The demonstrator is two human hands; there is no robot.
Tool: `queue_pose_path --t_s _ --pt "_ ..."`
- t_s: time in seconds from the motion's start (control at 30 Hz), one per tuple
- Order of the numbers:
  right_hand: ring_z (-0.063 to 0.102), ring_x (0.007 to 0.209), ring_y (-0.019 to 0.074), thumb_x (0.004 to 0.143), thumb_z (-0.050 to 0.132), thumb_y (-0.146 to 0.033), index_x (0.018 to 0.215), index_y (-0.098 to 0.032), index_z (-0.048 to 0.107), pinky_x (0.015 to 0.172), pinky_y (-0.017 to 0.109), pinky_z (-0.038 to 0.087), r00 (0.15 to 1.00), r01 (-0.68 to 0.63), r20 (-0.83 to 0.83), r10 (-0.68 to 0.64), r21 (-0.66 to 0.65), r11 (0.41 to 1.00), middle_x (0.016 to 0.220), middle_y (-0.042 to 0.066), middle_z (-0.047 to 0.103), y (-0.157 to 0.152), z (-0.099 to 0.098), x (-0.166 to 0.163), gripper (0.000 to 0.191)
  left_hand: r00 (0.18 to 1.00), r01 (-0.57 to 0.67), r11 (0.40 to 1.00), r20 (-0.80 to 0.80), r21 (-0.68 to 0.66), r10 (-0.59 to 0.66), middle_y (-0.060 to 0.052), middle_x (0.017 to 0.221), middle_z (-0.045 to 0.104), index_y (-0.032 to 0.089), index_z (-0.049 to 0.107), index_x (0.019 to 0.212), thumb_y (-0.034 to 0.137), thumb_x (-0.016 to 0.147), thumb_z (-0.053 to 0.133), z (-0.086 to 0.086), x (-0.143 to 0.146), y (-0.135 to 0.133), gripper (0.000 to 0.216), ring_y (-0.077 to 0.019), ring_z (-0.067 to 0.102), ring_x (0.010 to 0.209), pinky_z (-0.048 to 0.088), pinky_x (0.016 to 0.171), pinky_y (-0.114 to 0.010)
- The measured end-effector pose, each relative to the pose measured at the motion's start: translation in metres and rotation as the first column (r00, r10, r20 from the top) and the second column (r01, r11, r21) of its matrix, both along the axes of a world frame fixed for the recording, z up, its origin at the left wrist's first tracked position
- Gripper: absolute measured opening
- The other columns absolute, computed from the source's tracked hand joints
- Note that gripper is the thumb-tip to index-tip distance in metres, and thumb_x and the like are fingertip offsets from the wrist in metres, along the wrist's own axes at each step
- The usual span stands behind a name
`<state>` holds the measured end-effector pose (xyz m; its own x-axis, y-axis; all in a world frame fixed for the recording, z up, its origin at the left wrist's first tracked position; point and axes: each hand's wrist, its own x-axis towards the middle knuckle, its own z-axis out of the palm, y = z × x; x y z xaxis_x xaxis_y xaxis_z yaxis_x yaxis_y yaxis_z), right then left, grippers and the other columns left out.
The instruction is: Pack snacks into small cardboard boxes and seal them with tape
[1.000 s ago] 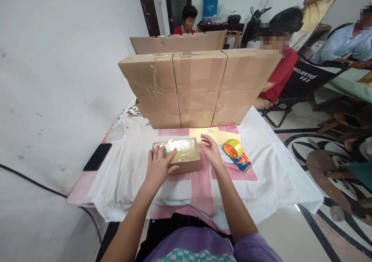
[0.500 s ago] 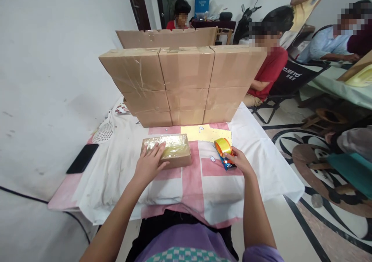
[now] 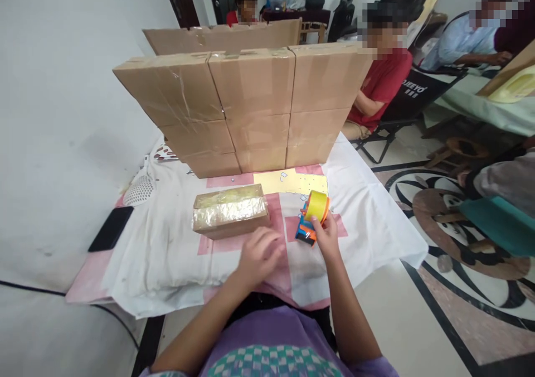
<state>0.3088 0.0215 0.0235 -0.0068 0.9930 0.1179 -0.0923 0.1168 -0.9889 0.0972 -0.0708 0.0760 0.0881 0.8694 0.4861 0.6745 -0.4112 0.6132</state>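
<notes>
My right hand [image 3: 326, 235] grips a tape dispenser [image 3: 308, 225] with an orange-and-blue frame and a roll of yellow tape on it, held over the tablecloth right of the box. My left hand [image 3: 259, 258] is off the box, just in front of its right end, holding nothing. Its fingers are loosely bent and a little blurred. A small cardboard box [image 3: 229, 212] with shiny tape across its top lies on the cloth in front of me, touched by neither hand.
Behind the box stands a wall of stacked cardboard boxes [image 3: 251, 98]. A black phone [image 3: 111, 229] and a white slotted skimmer [image 3: 141, 188] lie at the left of the table [image 3: 167, 265]. A person in red [image 3: 384, 81] sits beyond the right side.
My left hand has let go of the box top and come right and nearer to me. The tape dispenser in my right hand has turned and moved slightly left.
</notes>
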Motion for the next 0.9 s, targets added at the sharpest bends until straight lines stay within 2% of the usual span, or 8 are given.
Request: queue_pose_path --t_s 0.1,0.2,0.33,0.43,0.57,0.7,0.77,0.9 --pt "0.071 0.102 0.0277 0.091 0.066 -0.048 0.121 -0.026 0.061 0.091 0.045 0.059 0.998 -0.051 -0.022 0.051 0.009 0.999 0.117 0.011 0.072 -0.021 0.016 -0.012 0.038 0.995 0.044 0.977 0.101 -0.21 -0.023 -0.014 0.122 0.057 0.021 0.063 0.129 0.048 0.092 0.062 -0.008 0.037 0.002 0.046 -0.0277 0.056 0.116 0.049 0.101 -0.044" --pt "0.072 0.097 0.0283 0.092 0.063 -0.049 0.117 -0.026 0.061 0.088 0.046 0.059 0.995 -0.084 -0.057 0.087 0.049 0.995 0.108 0.009 0.074 -0.033 0.019 -0.016 0.033 0.981 0.042 0.949 0.191 -0.312 0.019 -0.011 0.113 0.053 0.021 0.07 0.116 0.049 0.094 0.06 -0.013 0.046 0.009 0.037 -0.0272 0.052 0.114 0.045 0.105 -0.046" --pt "0.073 0.087 0.0305 0.095 0.048 -0.062 0.117 -0.026 0.06 0.076 0.046 0.06 0.99 -0.063 -0.12 0.067 0.037 0.997 0.094 0.009 0.074 -0.032 0.008 -0.016 0.044 0.949 0.141 0.918 0.314 -0.371 -0.018 -0.008 0.105 0.051 0.025 0.077 0.104 0.043 0.092 0.065 -0.022 0.044 0.014 0.025 -0.025 0.053 0.109 0.043 0.105 -0.044" --pt "0.071 0.077 0.0281 0.096 0.042 -0.065 0.111 -0.024 0.063 0.069 0.044 0.058 0.995 -0.067 -0.065 0.072 0.067 0.995 0.089 0.009 0.071 -0.024 -0.002 -0.018 0.048 0.886 0.186 0.92 0.463 -0.346 -0.005 -0.007 0.095 0.05 0.024 0.08 0.092 0.046 0.089 0.068 -0.026 0.047 0.014 0.025 -0.0229 0.053 0.1 0.046 0.096 -0.04" --pt "0.064 0.069 0.0241 0.096 0.043 -0.066 0.091 -0.024 0.06 0.067 0.041 0.055 0.986 0.111 0.111 -0.122 0.101 0.989 0.079 0.006 0.066 -0.013 -0.009 -0.023 0.046 0.788 0.221 0.916 0.614 -0.335 0.034 -0.003 0.08 0.049 0.021 0.079 0.078 0.05 0.089 0.067 -0.016 0.049 0.007 0.033 -0.0182 0.052 0.082 0.045 0.077 -0.032" --pt "0.064 0.078 0.025 0.098 0.031 -0.067 0.102 -0.023 0.057 0.075 0.043 0.056 0.951 0.308 0.028 -0.309 0.038 0.951 0.084 0.006 0.063 0.003 -0.002 -0.027 0.051 0.797 0.281 0.854 0.602 -0.439 0.047 -0.003 0.076 0.055 0.019 0.077 0.076 0.049 0.088 0.068 -0.006 0.044 -0.003 0.034 -0.0162 0.053 0.076 0.042 0.07 -0.028" --pt "0.063 0.085 0.025 0.097 0.031 -0.066 0.105 -0.024 0.056 0.08 0.043 0.055 0.931 0.363 0.02 -0.365 0.066 0.929 0.087 0.006 0.062 0.014 0.007 -0.03 0.05 0.797 0.289 0.829 0.6 -0.479 0.069 -0.003 0.072 0.058 0.018 0.075 0.074 0.052 0.089 0.066 -0.005 0.042 -0.004 0.039 -0.0159 0.054 0.073 0.041 0.067 -0.028" --pt "0.062 0.089 0.0221 0.096 0.037 -0.063 0.101 -0.024 0.057 0.085 0.04 0.054 0.896 0.444 -0.084 -0.437 0.103 0.89 0.091 0.004 0.059 0.039 0.024 -0.036 0.045 0.811 0.268 0.824 0.578 -0.5 0.087 -0.003 0.073 0.061 0.017 0.075 0.076 0.054 0.088 0.065 -0.004 0.04 -0.003 0.041 -0.0157 0.055 0.07 0.04 0.065 -0.027"
